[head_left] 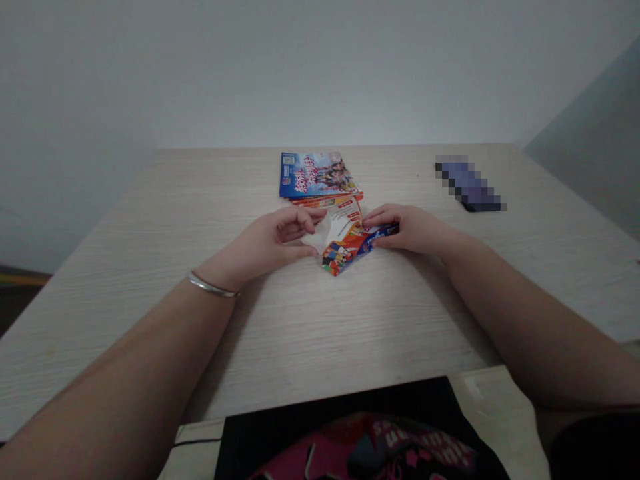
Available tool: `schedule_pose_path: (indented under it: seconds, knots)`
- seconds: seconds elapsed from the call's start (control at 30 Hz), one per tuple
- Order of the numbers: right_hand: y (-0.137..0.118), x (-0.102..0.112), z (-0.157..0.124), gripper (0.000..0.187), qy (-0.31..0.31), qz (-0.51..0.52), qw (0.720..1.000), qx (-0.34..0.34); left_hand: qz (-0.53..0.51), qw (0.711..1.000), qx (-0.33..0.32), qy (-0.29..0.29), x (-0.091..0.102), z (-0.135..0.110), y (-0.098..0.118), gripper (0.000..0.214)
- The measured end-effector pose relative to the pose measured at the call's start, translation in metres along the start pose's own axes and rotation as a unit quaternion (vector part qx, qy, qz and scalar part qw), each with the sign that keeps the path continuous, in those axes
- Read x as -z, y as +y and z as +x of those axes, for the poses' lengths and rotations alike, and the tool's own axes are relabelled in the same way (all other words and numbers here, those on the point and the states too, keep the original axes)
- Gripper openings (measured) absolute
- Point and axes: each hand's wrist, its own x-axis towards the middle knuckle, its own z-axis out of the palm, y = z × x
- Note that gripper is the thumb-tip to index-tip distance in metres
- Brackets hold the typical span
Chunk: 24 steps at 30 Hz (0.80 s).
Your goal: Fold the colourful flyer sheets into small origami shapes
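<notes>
A colourful printed leaflet, orange, blue and white, is bent and partly folded over the middle of the table. My left hand, with a silver bangle at the wrist, has thumb and fingers around its pale left flap. At the other end, my right hand pinches the leaflet's blue part between thumb and fingers. Just beyond both hands lies a stack of similar leaflets, the top one blue with white lettering and a group of figures.
A dark phone-like object, blurred by pixels, lies at the back right of the pale wood-grain table. The table's far edge meets a plain wall. Dark and pink printed cloth shows at the near edge.
</notes>
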Motion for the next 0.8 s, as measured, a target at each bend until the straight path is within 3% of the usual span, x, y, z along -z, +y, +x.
schedule_pose_path:
  seconds: [0.2, 0.43, 0.63, 0.8]
  knots:
    - [0.003, -0.001, 0.001, 0.036, 0.002, 0.007, 1.000, 0.007, 0.017, 0.999, -0.009, -0.035, -0.005, 0.001, 0.002, 0.063]
    - [0.004, -0.001, 0.001, 0.035, -0.005, -0.005, 1.000, 0.010, 0.223, 0.968, -0.107, -0.041, 0.004, 0.003, -0.003, 0.050]
    - [0.006, -0.002, 0.002, 0.035, -0.014, -0.010, 0.999, 0.032, 0.189, 0.975, -0.087, -0.080, 0.002, 0.001, -0.008, 0.063]
    - [0.006, -0.004, 0.001, 0.039, 0.002, -0.022, 0.999, 0.031, 0.214, 0.969, -0.099, -0.072, 0.004, 0.003, -0.005, 0.060]
